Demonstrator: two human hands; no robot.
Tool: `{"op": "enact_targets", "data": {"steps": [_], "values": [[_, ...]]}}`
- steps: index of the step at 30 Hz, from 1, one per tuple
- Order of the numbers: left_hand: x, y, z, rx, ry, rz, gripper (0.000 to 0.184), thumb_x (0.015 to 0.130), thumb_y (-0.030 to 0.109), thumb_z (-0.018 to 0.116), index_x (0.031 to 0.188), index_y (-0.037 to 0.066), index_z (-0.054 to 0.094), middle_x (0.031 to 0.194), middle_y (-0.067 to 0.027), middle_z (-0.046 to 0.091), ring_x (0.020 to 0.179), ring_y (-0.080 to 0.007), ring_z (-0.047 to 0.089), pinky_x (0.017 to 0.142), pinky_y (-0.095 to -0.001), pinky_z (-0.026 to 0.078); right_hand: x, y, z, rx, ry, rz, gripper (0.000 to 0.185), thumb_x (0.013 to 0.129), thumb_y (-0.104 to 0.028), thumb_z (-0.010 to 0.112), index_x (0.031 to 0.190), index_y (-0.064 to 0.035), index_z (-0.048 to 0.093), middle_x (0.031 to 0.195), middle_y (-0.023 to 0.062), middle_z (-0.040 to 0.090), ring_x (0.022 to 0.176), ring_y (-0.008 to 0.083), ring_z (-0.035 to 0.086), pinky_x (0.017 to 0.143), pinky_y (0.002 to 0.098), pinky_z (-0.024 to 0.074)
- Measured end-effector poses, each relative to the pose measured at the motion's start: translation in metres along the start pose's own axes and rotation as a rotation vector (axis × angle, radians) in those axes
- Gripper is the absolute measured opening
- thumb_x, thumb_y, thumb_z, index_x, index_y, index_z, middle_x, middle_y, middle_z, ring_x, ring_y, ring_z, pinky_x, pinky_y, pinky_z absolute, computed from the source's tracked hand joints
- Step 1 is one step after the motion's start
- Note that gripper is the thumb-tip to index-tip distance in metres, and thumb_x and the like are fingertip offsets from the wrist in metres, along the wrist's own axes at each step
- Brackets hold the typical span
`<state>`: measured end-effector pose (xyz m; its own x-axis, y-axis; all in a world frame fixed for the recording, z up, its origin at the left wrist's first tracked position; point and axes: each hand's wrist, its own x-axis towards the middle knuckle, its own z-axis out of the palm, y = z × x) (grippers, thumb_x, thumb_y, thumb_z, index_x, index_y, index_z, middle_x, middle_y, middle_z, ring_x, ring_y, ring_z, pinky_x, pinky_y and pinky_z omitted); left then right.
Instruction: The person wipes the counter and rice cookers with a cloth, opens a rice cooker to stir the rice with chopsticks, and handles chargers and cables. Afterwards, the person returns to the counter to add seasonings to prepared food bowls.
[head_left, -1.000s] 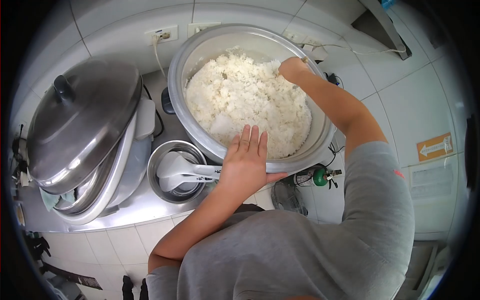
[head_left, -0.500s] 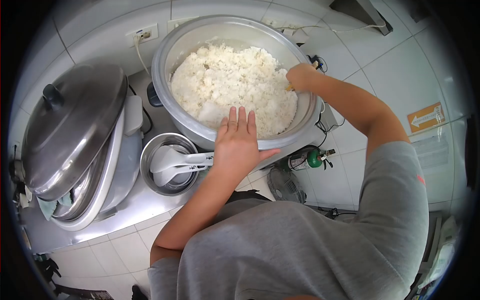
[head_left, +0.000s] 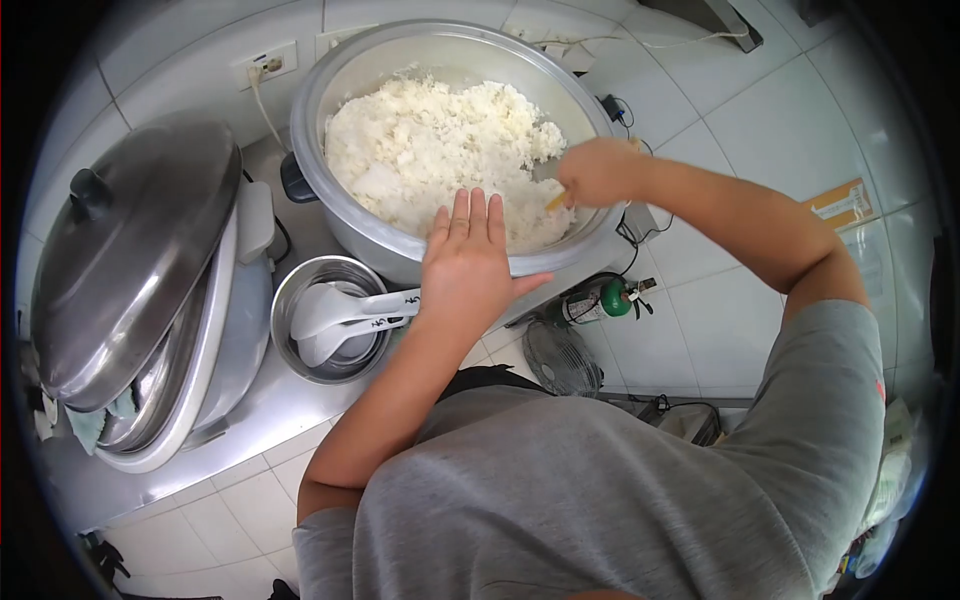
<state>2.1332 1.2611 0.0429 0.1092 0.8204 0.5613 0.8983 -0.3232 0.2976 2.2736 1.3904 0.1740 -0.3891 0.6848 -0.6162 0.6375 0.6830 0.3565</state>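
A large metal pot (head_left: 306, 150) holds a heap of white cooked rice (head_left: 430, 130). My left hand (head_left: 465, 262) is open, fingers stretched out together and thumb apart, resting at the pot's near rim. At the right side of the pot, my right hand (head_left: 600, 172) is closed around a yellowish wooden paddle (head_left: 557, 202). Only a short piece of the paddle shows below the fist; its lower end is hidden by the rice. Beside the hand the rice has a gap where the pot's inner surface shows.
Left of my forearm, a metal bowl (head_left: 283, 335) holds white scoops (head_left: 318, 312). Further left, a big metal lid (head_left: 150, 260) leans on stacked basins (head_left: 195, 385). An outlet (head_left: 266, 66) with a plugged cord is on the wall. A green extinguisher (head_left: 614, 297) and a fan (head_left: 562, 358) stand below.
My right hand has moved toward me and slightly left with the paddle, and a gap has opened in the rice at the right. My left hand stays at the rim.
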Motion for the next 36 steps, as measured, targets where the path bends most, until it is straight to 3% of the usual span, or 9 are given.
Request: {"op": "enact_targets", "data": {"steps": [6, 13, 16, 19, 22, 24, 29, 33, 36], "values": [[-0.002, 0.002, 0.002, -0.066, 0.011, 0.013, 0.096, 0.068, 0.067, 0.062, 0.127, -0.007, 0.047, 0.129, -0.0253, 0.05, 0.126, -0.0339, 0.044, 0.105, -0.0461, 0.033, 0.096, 0.04, 0.014, -0.092, 0.217, 0.161, 0.023, 0.076, -0.023, 0.063, 0.085, -0.0012, 0.067, 0.084, 0.0178, 0.067, 0.078, 0.0326, 0.066, 0.068, 0.0423, 0.0513], [0.003, 0.001, -0.009, -0.122, 0.013, 0.03, 0.094, 0.068, 0.058, 0.071, 0.136, -0.001, 0.041, 0.135, -0.0199, 0.047, 0.128, -0.033, 0.042, 0.106, -0.0446, 0.032, 0.034, -0.03, 0.019, 0.204, 0.276, -0.248, 0.022, 0.076, -0.023, 0.06, 0.079, -0.0028, 0.069, 0.078, 0.0179, 0.065, 0.076, 0.0349, 0.064, 0.067, 0.0434, 0.05], [0.006, -0.001, -0.041, -0.412, -0.126, 0.029, 0.084, 0.073, 0.045, 0.072, 0.138, 0.003, 0.039, 0.135, -0.0169, 0.048, 0.128, -0.0311, 0.044, 0.107, -0.0428, 0.031, 0.032, -0.003, 0.008, 0.17, 0.387, -0.136, 0.02, 0.078, -0.02, 0.059, 0.081, -0.0029, 0.069, 0.082, 0.0162, 0.066, 0.079, 0.0329, 0.064, 0.068, 0.0422, 0.0506], [-0.005, -0.006, -0.098, -1.349, -0.349, -0.003, 0.079, 0.08, 0.048, 0.063, 0.136, -0.002, 0.038, 0.138, -0.0192, 0.042, 0.131, -0.0313, 0.037, 0.108, -0.0428, 0.029, 0.083, 0.04, 0.01, 0.036, 0.493, 0.128, 0.019, 0.079, -0.017, 0.058, 0.085, -0.0028, 0.069, 0.085, 0.0152, 0.067, 0.08, 0.0316, 0.065, 0.069, 0.0414, 0.0514], [-0.023, 0.01, -0.154, -1.866, -0.393, 0.295, 0.071, 0.083, 0.05, 0.057, 0.128, -0.002, 0.043, 0.129, -0.0183, 0.046, 0.127, -0.0315, 0.041, 0.107, -0.044, 0.03, 0.151, 0.054, 0.022, -0.018, 0.467, 0.284, 0.019, 0.079, -0.014, 0.056, 0.087, -0.0021, 0.069, 0.085, 0.0149, 0.068, 0.08, 0.0312, 0.066, 0.068, 0.0417, 0.052], [-0.031, 0.029, -0.178, -2.016, -0.365, 0.424, 0.067, 0.084, 0.052, 0.052, 0.124, -0.001, 0.046, 0.124, -0.0177, 0.049, 0.124, -0.0316, 0.044, 0.107, -0.0449, 0.03, 0.166, 0.016, 0.01, -0.005, 0.514, 0.161, 0.018, 0.079, -0.014, 0.057, 0.086, -0.0018, 0.068, 0.084, 0.0154, 0.068, 0.079, 0.0315, 0.066, 0.067, 0.042, 0.052], [-0.035, 0.074, -0.197, -2.038, -0.162, 0.453, 0.062, 0.088, 0.055, 0.041, 0.111, -0.001, 0.054, 0.11, -0.0162, 0.056, 0.117, -0.0319, 0.05, 0.105, -0.0469, 0.031, 0.098, -0.059, -0.004, 0.037, 0.522, -0.342, 0.017, 0.081, -0.014, 0.055, 0.082, -0.0028, 0.068, 0.081, 0.014, 0.067, 0.076, 0.0289, 0.066, 0.066, 0.0412, 0.0516], [-0.032, 0.093, -0.188, -1.993, -0.061, 0.419, 0.066, 0.091, 0.058, 0.033, 0.102, -0.001, 0.06, 0.099, -0.015, 0.062, 0.111, -0.0322, 0.055, 0.104, -0.0485, 0.032, 0.084, -0.014, -0.031, 0.129, 0.46, -0.259, 0.018, 0.082, -0.014, 0.054, 0.082, -0.0046, 0.069, 0.085, 0.0125, 0.067, 0.081, 0.0277, 0.065, 0.068, 0.0403, 0.0513], [-0.024, 0.084, -0.154, -1.666, 0.366, 0.022, 0.072, 0.094, 0.06, 0.026, 0.095, -0.001, 0.065, 0.09, -0.0141, 0.066, 0.106, -0.0324, 0.059, 0.103, -0.0498, 0.033, 0.172, 0.015, -0.041, 0.179, 0.607, -0.089, 0.018, 0.082, -0.014, 0.054, 0.084, -0.0054, 0.069, 0.088, 0.012, 0.068, 0.083, 0.0273, 0.065, 0.069, 0.0395, 0.0514]]}}
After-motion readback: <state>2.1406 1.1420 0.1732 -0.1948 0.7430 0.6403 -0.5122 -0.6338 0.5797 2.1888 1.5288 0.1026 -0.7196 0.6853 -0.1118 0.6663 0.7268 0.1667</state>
